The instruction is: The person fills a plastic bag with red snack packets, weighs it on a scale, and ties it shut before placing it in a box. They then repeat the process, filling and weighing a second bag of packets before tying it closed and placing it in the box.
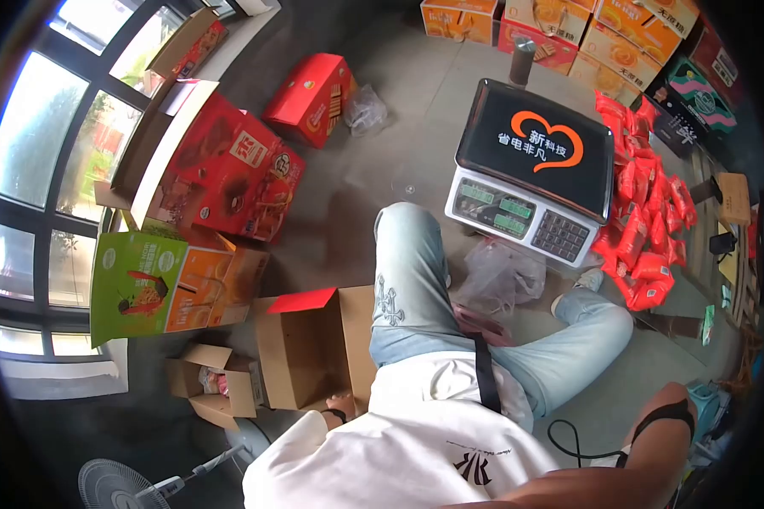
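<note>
My left hand (pixel 342 404), small at the lower middle with a dark band at the wrist, is beside the lower edge of an open cardboard box (pixel 301 360); its fingers are too small to read. At the lower right my bare right arm shows a black band, and what seems to be the back of my right hand (pixel 673 397) beyond it, fingers hidden. Ahead stands a scale (pixel 526 170) with a black plate, lit displays and a keypad. Red packets (pixel 649 204) lie heaped along its right side. A clear plastic bag (pixel 501 276) is below it.
Red cartons (pixel 225 170) and a green-orange carton (pixel 174 280) stand by the windows. A small open box (pixel 216 386) and a fan (pixel 115 488) are at the lower left. Stacked orange boxes (pixel 615 55) stand at the top right. A black cable (pixel 573 441) loops near my right arm.
</note>
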A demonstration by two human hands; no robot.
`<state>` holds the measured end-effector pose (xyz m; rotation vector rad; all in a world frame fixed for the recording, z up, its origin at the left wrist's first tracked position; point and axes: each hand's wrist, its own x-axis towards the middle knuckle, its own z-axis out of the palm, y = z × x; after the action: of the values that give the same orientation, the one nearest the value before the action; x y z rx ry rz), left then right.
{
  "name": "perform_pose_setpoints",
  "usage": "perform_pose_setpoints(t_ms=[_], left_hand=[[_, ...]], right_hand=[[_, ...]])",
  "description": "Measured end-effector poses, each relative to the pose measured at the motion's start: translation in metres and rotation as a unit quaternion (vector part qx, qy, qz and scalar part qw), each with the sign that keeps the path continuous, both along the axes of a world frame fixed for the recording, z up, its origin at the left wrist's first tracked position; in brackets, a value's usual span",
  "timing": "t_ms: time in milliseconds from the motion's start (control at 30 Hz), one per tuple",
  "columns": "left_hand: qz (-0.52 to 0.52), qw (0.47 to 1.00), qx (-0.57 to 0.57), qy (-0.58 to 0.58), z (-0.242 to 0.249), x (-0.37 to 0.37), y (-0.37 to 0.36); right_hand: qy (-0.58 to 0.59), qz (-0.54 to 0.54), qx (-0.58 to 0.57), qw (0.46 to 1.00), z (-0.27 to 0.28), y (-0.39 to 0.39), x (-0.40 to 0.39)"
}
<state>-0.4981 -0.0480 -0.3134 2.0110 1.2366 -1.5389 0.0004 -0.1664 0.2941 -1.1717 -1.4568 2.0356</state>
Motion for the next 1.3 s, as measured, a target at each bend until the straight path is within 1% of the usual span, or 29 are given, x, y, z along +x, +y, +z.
perform_pose_setpoints(t_ms=[33,100,133,167,200,233,267,300,333,367,400,433,467,500,567,633,667,700,733,767,833,867,900,967,1000,1033,1133,1233,1300], left_hand=[[-0.004,1.0,0.022,-0.005,0.002,0.009,0.005],[-0.072,0.987,-0.111,-0.087,-0.014,0.003,0.043],[0.013,0.985,-0.062,-0.162,0.056,0.059,0.06],[0.063,0.987,-0.114,-0.09,0.057,0.089,0.092],[0.051,0.988,-0.118,-0.091,0.068,0.115,0.118],[-0.304,0.924,-0.142,-0.181,0.085,0.135,0.148],[-0.256,0.923,-0.045,-0.282,0.089,0.15,0.176],[-0.118,0.933,0.053,-0.335,0.078,0.162,0.206],[-0.082,0.925,0.065,-0.364,0.135,0.204,0.219],[-0.075,0.861,0.128,-0.486,0.158,0.231,0.237],[0.003,0.869,0.103,-0.484,0.205,0.269,0.241],[0.091,0.833,0.07,-0.541,0.235,0.299,0.244],[0.095,0.802,0.029,-0.589,0.253,0.325,0.251],[0.1,0.769,-0.011,-0.631,0.266,0.349,0.258],[0.173,0.712,-0.063,-0.678,0.287,0.404,0.251],[0.166,0.674,-0.11,-0.712,0.282,0.45,0.248],[0.124,0.664,-0.109,-0.729,0.268,0.47,0.246],[0.084,0.651,-0.105,-0.747,0.251,0.486,0.243],[0.07,0.652,-0.067,-0.752,0.242,0.502,0.229],[0.056,0.65,-0.028,-0.757,0.235,0.515,0.212],[0.076,0.618,-0.008,-0.783,0.208,0.53,0.195],[0.12,0.648,-0.029,-0.751,0.196,0.532,0.195],[0.133,0.634,-0.036,-0.761,0.188,0.534,0.19],[0.274,0.63,-0.126,-0.716,0.184,0.528,0.181],[0.313,0.624,-0.175,-0.695,0.174,0.525,0.184],[0.314,0.623,-0.174,-0.695,0.171,0.524,0.184],[0.209,0.629,-0.14,-0.736,0.163,0.522,0.183],[0.165,0.622,-0.123,-0.755,0.177,0.525,0.161],[0.17,0.632,-0.121,-0.746,0.174,0.53,0.162]], right_hand=[[-0.024,0.015,-0.033,0.999,0.002,-0.002,0.005],[-0.079,0.029,-0.073,0.994,0.005,-0.004,0.017],[-0.173,0.023,0.172,0.969,-0.03,-0.039,0.032],[0.01,-0.189,0.257,0.948,-0.107,-0.079,0.053],[-0.006,-0.403,0.13,0.906,-0.09,-0.053,0.061],[-0.056,-0.561,0.091,0.821,-0.118,-0.045,0.077],[-0.159,-0.589,0.113,0.784,-0.157,-0.049,0.111],[-0.235,-0.626,0.089,0.738,-0.215,-0.064,0.148],[-0.272,-0.638,0.061,0.718,-0.265,-0.086,0.18],[-0.293,-0.668,0.012,0.684,-0.296,-0.101,0.199],[-0.341,-0.671,0.037,0.657,-0.345,-0.127,0.223],[-0.387,-0.67,0.06,0.63,-0.379,-0.149,0.238],[-0.391,-0.675,0.05,0.624,-0.381,-0.157,0.24],[-0.448,-0.661,0.049,0.6,-0.385,-0.159,0.236],[-0.514,-0.647,0.057,0.56,-0.397,-0.163,0.231],[-0.538,-0.644,0.072,0.539,-0.39,-0.157,0.221],[-0.538,-0.649,0.067,0.534,-0.394,-0.157,0.217],[-0.563,-0.654,0.095,0.496,-0.401,-0.156,0.215],[-0.587,-0.656,0.123,0.458,-0.407,-0.155,0.214],[-0.587,-0.658,0.122,0.456,-0.41,-0.153,0.211],[-0.618,-0.646,0.154,0.421,-0.413,-0.146,0.196],[-0.635,-0.622,0.148,0.434,-0.402,-0.139,0.183],[-0.616,-0.609,0.181,0.465,-0.406,-0.137,0.181],[-0.683,-0.532,0.158,0.474,-0.406,-0.134,0.172],[-0.682,-0.532,0.16,0.476,-0.404,-0.13,0.169],[-0.697,-0.506,0.16,0.481,-0.403,-0.126,0.166],[-0.716,-0.483,0.152,0.481,-0.412,-0.119,0.17],[-0.734,-0.476,0.133,0.465,-0.411,-0.108,0.177],[-0.748,-0.467,0.119,0.455,-0.411,-0.104,0.183]])
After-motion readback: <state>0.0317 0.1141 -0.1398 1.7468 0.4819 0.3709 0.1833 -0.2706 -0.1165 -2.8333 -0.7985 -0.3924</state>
